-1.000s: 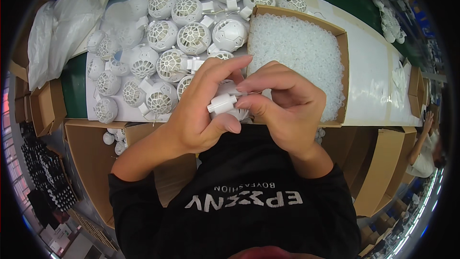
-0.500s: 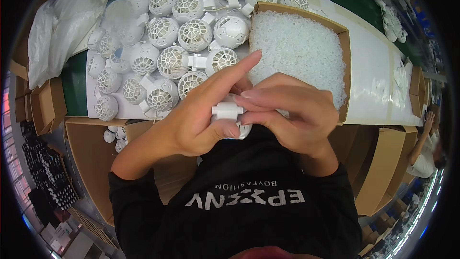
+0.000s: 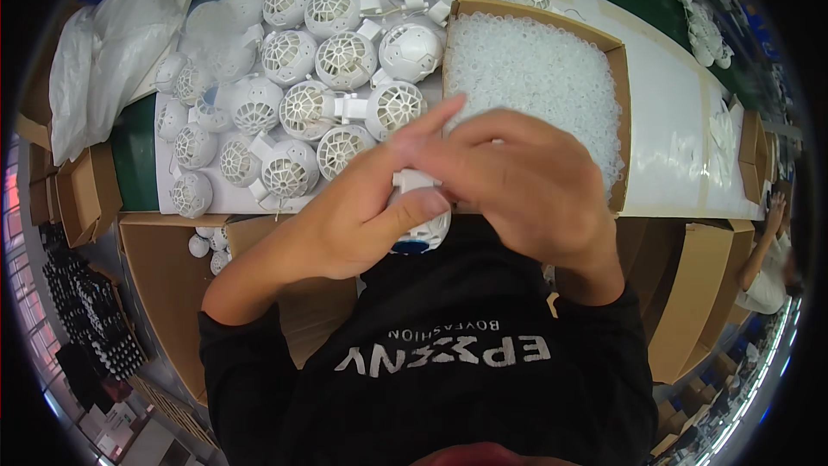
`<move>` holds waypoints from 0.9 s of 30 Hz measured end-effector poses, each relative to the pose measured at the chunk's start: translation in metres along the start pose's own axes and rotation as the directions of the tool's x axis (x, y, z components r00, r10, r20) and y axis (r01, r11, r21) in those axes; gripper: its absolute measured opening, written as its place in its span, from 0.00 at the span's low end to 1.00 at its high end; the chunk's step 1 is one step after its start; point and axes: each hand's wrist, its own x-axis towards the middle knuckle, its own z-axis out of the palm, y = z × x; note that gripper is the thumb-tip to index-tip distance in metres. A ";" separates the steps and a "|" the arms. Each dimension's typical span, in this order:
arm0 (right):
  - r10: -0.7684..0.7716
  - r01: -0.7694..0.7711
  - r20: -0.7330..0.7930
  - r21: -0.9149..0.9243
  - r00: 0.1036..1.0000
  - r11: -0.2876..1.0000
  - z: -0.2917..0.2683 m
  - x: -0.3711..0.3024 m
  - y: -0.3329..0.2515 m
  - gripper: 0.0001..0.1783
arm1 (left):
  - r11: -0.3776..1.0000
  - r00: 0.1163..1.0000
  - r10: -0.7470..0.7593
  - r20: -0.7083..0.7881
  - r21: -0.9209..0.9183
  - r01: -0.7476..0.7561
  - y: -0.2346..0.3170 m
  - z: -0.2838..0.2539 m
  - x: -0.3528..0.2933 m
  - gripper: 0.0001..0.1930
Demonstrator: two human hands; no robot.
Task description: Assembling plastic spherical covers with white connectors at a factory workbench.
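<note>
My left hand (image 3: pixel 362 216) is wrapped around a white round plastic housing (image 3: pixel 429 231), its thumb lying across the front. The housing has a blue patch low on it and a small white block-shaped part on top. Over that block, my right hand (image 3: pixel 526 181) is bent inward with curled fingers. Its fingertips overlap the left fingers and are partly hidden, so what they pinch, if anything, cannot be made out. Just beyond both hands stands a cardboard tray (image 3: pixel 623 78) of small clear plastic rings (image 3: pixel 535 78).
Several white vented ball-shaped housings (image 3: pixel 345 60) with short wires cover the table's left half. A clear plastic bag (image 3: pixel 112 52) lies at the far left. Open cardboard boxes (image 3: pixel 159 293) stand below the table edge on both sides. Another person (image 3: pixel 768 267) is at the far right.
My right hand has moved up and leftward over the top of the housing, its fingers now covering the left fingertips. The held housing has tilted, showing more of its blue patch.
</note>
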 end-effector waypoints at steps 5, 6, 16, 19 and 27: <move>0.344 -0.337 0.045 -0.119 0.938 0.934 -0.030 -0.020 0.024 0.20 | 0.898 0.992 -0.112 -0.053 -0.434 0.078 0.001 -0.005 0.004 0.31; 0.458 -0.438 0.028 -0.250 0.888 0.864 -0.033 -0.026 0.025 0.20 | 0.805 0.980 -0.187 -0.070 -0.583 0.112 0.001 -0.005 0.005 0.31; 0.362 -0.346 0.103 -0.143 0.927 0.927 -0.018 -0.042 0.035 0.20 | 0.421 0.996 -0.092 0.013 -0.906 0.051 -0.001 -0.016 0.005 0.26; 0.349 -0.342 0.088 -0.088 0.933 0.936 -0.016 -0.042 0.035 0.20 | 0.420 0.996 -0.089 0.005 -0.906 0.042 -0.003 -0.015 0.007 0.26; 0.460 -0.461 0.038 -0.001 0.887 0.888 -0.017 -0.044 0.032 0.22 | 0.528 0.998 0.030 0.056 -0.849 0.032 -0.022 -0.021 0.008 0.27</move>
